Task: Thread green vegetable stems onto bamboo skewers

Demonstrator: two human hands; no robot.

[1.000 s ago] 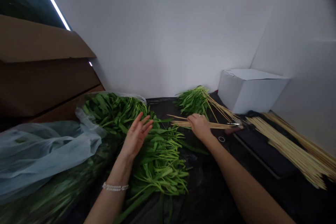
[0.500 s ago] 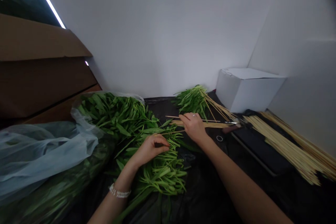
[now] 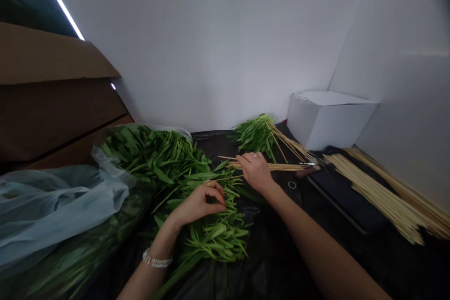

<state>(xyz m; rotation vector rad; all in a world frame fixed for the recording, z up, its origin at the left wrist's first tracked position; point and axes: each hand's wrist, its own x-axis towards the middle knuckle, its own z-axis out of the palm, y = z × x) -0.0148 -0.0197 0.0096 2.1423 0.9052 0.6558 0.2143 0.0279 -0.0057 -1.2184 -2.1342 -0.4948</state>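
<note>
My right hand [image 3: 256,172] is closed on a thin bamboo skewer [image 3: 227,157] whose tip points left past the fingers. Beneath that hand lies a row of loose skewers [image 3: 286,167]. My left hand [image 3: 202,201] is curled, thumb and fingertips together, over a heap of long-leaved greens [image 3: 220,236]. Whatever those fingertips pinch is too small to make out. Another skewer [image 3: 230,178] spans the greens between the two hands. Farther back, a bunch of greens [image 3: 255,133] lies threaded on several skewers that fan to the right.
A clear plastic bag [image 3: 116,187] of greens [image 3: 151,150] stands at left, by a cardboard box [image 3: 52,112]. At right are scissors [image 3: 309,165], a dark flat case [image 3: 348,201], a thick bundle of skewers [image 3: 378,197] and a white box [image 3: 333,119]. Black plastic sheeting [image 3: 267,248] covers the surface.
The view has shifted slightly, moving everything a little left. My left thumb has dropped a bit lower from the fingers; my right hand keeps its hold on the skewer.
</note>
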